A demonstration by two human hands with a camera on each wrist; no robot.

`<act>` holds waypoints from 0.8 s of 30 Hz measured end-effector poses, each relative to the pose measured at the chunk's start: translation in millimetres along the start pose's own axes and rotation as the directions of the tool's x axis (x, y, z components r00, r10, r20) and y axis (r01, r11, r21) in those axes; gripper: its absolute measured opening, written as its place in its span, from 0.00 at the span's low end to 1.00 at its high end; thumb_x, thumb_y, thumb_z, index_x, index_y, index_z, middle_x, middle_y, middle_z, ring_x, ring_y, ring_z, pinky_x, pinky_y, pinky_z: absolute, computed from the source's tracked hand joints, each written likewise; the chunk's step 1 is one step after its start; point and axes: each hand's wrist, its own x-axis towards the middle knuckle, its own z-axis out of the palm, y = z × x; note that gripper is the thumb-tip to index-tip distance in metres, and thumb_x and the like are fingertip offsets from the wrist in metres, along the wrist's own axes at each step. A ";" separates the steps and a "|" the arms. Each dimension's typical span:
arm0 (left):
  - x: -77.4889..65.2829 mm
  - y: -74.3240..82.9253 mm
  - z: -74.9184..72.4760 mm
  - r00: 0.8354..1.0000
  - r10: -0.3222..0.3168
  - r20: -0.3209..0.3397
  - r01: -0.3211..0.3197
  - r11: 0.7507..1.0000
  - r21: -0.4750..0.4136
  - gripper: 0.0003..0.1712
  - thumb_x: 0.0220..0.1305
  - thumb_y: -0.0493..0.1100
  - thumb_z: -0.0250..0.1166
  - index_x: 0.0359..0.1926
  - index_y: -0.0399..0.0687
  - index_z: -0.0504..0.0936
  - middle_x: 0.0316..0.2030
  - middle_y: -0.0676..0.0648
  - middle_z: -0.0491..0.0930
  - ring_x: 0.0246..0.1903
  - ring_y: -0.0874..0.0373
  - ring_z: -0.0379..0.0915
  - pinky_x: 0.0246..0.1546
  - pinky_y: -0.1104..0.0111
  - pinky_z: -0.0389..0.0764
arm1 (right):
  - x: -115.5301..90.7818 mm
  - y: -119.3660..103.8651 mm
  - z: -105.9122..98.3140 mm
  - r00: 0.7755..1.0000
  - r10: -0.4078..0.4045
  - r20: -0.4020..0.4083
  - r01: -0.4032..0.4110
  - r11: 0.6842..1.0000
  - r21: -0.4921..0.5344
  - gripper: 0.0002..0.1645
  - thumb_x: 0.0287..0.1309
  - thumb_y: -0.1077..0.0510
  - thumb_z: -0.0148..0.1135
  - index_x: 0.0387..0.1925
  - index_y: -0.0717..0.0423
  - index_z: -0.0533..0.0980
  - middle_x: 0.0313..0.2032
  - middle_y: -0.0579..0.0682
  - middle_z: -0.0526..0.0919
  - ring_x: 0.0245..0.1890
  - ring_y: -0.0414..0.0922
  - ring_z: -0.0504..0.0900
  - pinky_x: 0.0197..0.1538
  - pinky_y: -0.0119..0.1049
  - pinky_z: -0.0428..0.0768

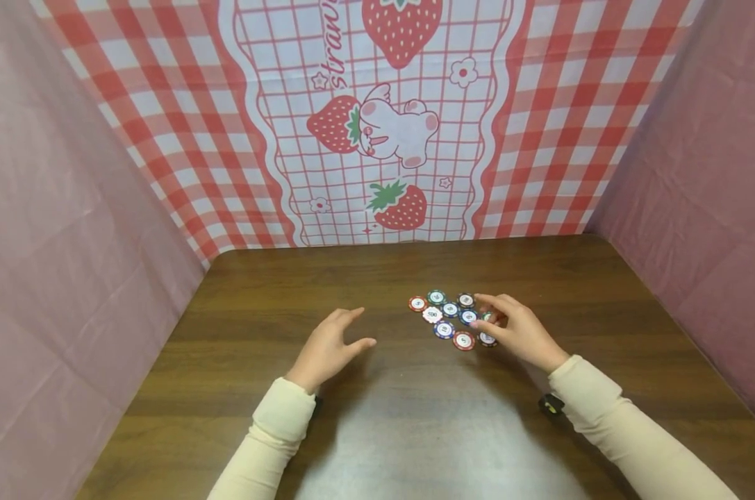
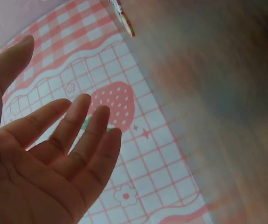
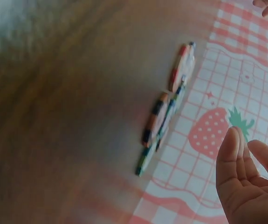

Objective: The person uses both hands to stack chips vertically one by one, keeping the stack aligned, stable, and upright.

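Note:
Several poker chips lie flat in a loose cluster on the wooden table, right of the middle in the head view. Among them are a white 500 chip, a red chip, a blue chip and a green chip. My right hand hovers over the cluster's right side, thumb and fingers apart, partly covering a green chip. The right wrist view shows nothing in that hand. Left of the cluster, my left hand is held above the table with its fingers spread, holding nothing.
The brown table reaches back to a red-and-white checked cloth printed with strawberries. Pink curtains hang on both sides. A dark band shows under the right sleeve.

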 end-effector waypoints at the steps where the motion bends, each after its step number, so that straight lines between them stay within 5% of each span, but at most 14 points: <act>1: -0.2 -0.4 1.2 1.000 0.010 0.005 -0.010 1.000 -0.015 0.37 0.56 0.53 0.72 0.65 0.45 0.74 0.54 0.43 0.79 0.54 0.47 0.76 0.56 0.54 0.75 | 0.0 -0.1 1.0 1.000 0.007 0.014 -0.007 1.000 0.005 0.31 0.54 0.57 0.72 0.58 0.64 0.75 0.38 0.56 0.81 0.32 0.34 0.76 0.35 0.31 0.78; 12: -1.8 1.0 8.5 0.978 0.105 0.180 -0.084 0.989 -0.118 0.36 0.57 0.50 0.72 0.63 0.40 0.74 0.47 0.42 0.80 0.49 0.51 0.78 0.52 0.56 0.78 | 1.0 -0.4 8.7 0.991 0.032 0.128 -0.026 0.999 -0.044 0.29 0.52 0.56 0.73 0.54 0.65 0.78 0.31 0.49 0.78 0.28 0.36 0.72 0.31 0.29 0.73; 24: -5.2 -0.4 21.3 0.947 0.192 0.256 -0.167 0.979 -0.116 0.28 0.57 0.47 0.72 0.56 0.40 0.80 0.44 0.44 0.81 0.43 0.53 0.78 0.48 0.60 0.78 | 0.5 1.8 15.4 0.977 0.037 0.212 -0.013 0.993 -0.115 0.25 0.51 0.55 0.74 0.49 0.65 0.81 0.30 0.52 0.77 0.27 0.38 0.70 0.32 0.31 0.70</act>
